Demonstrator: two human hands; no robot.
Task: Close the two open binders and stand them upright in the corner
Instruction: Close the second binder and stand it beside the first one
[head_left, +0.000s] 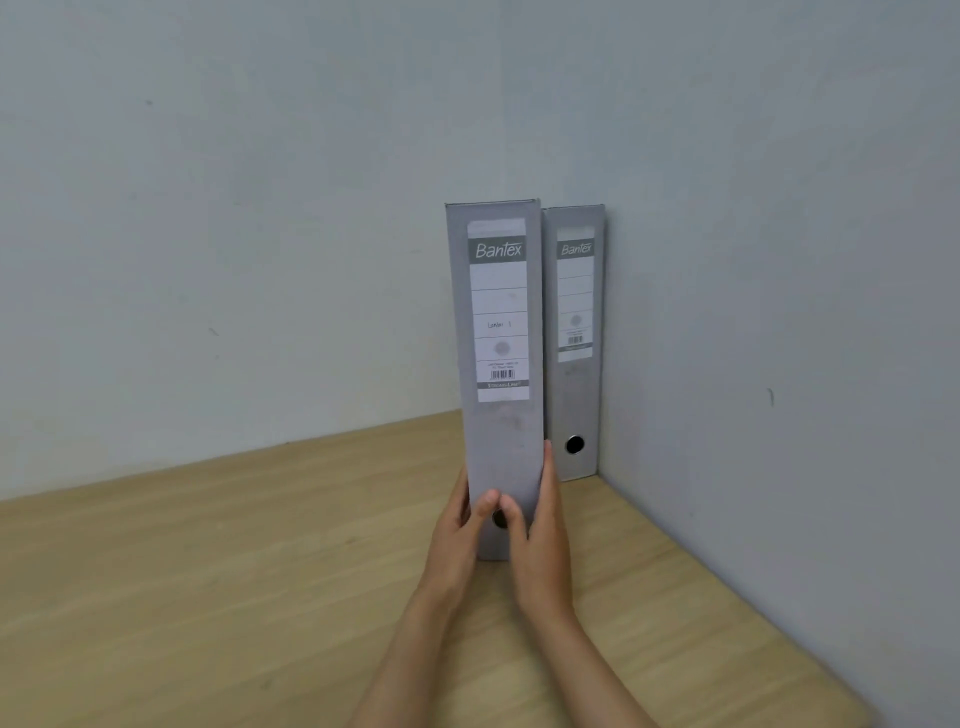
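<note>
The near binder stands upright on the desk, long axis vertical, in front and left of the corner binder; left hand and right hand clasp its lower sides, thumbs pressed on the spine; the corner lies behind-right, nearer the right hand.

Both thumbs cover most of the dark finger hole low on the near grey cardboard binder's spine. Above that grip, its white label's handwriting is illegible.

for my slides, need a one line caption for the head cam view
Both hands grip a closed grey binder upright beside the second binder in the corner.
</note>
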